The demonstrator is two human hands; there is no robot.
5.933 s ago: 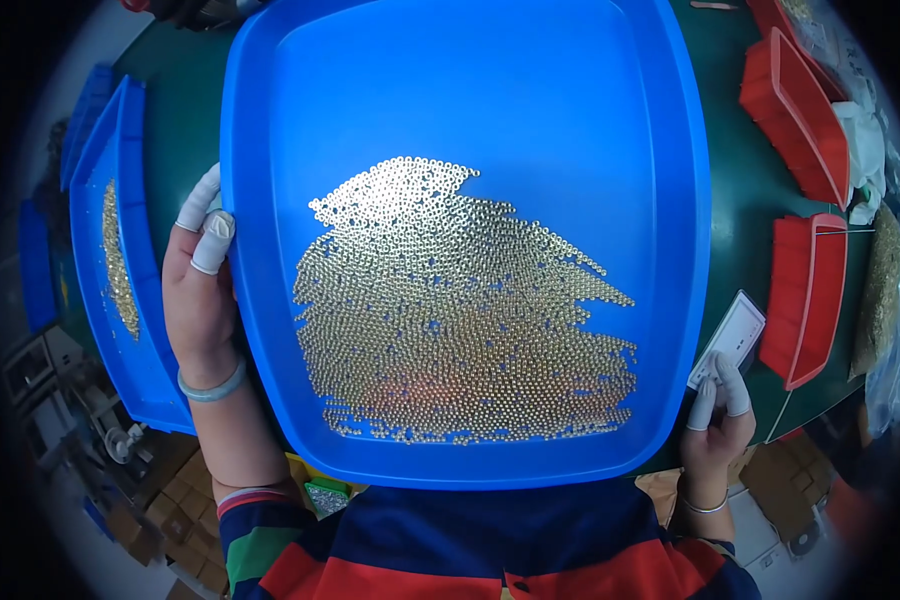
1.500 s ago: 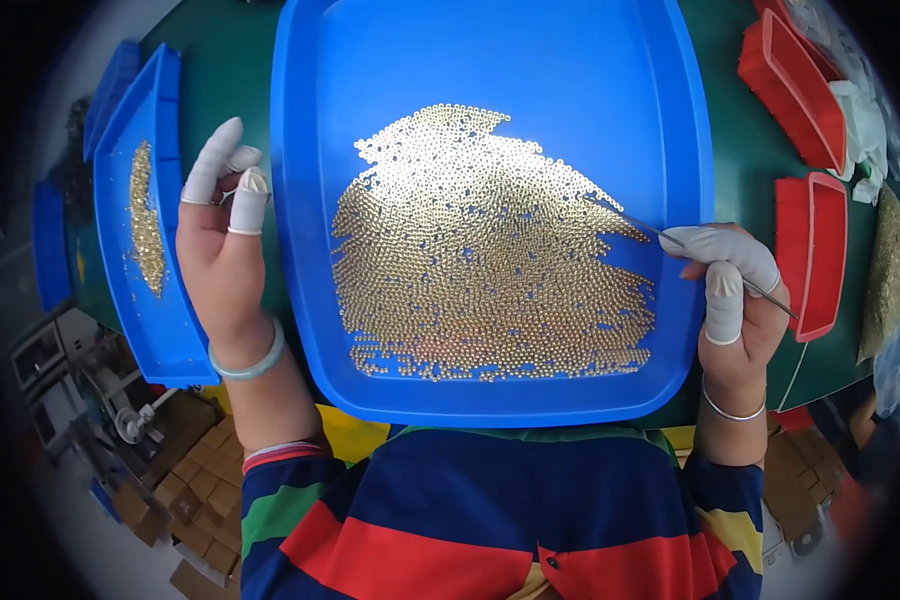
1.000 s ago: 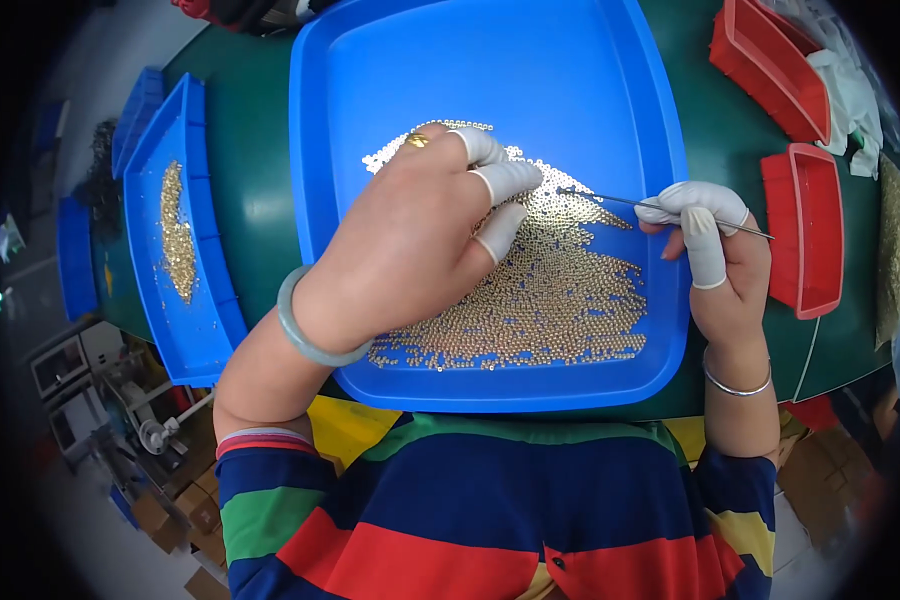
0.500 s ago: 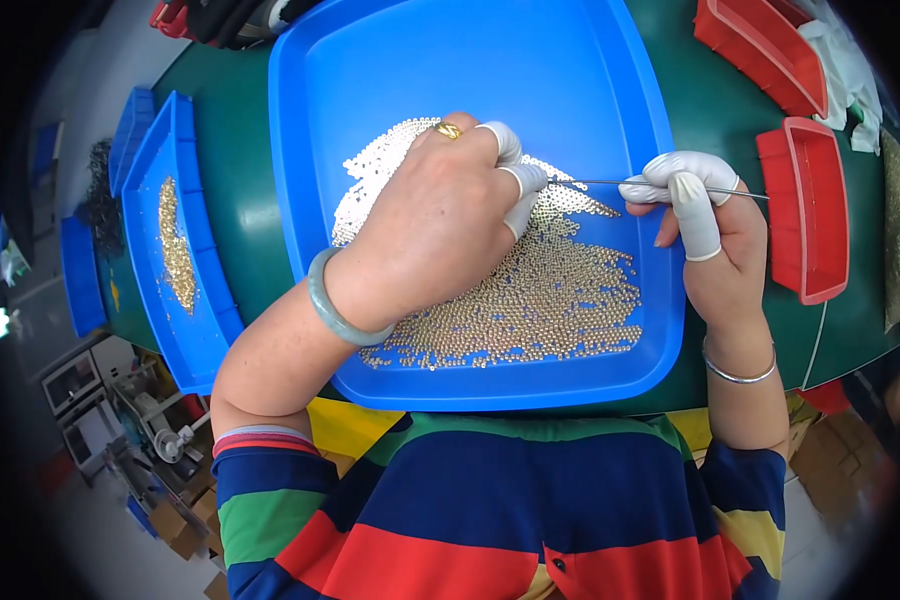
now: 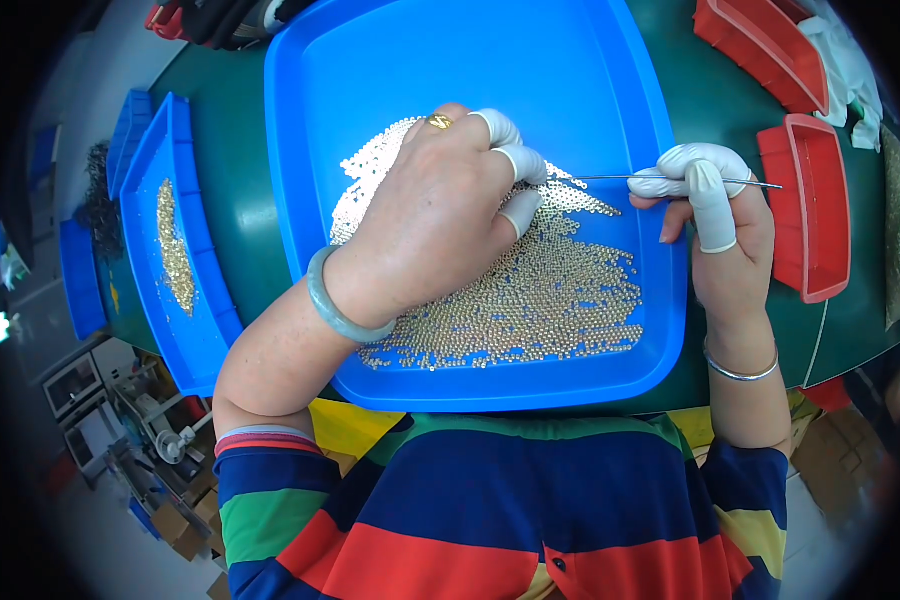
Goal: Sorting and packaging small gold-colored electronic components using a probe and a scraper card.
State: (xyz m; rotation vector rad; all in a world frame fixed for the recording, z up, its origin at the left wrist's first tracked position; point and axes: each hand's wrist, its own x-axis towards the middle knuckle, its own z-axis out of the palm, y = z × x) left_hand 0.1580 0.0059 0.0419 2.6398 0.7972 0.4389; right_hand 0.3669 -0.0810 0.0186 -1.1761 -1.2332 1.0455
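Left hand (image 5: 435,225) rests loosely curled on the gold beads (image 5: 530,300) inside the big blue tray (image 5: 610,60), right hand (image 5: 715,235) pinches a thin needle (image 5: 610,178); best keep the needle low and level, beads pinned flat.

Left hand (image 5: 435,215) palm-down, fingers curled, over blue tray (image 5: 470,60); right hand (image 5: 715,215) pinching at tray's right rim.

Small gold beads (image 5: 530,300) lie one layer deep in a large blue tray (image 5: 610,90), spreading beneath the left fingertips. A thin metal needle (image 5: 610,178), pinched horizontally, points toward them.
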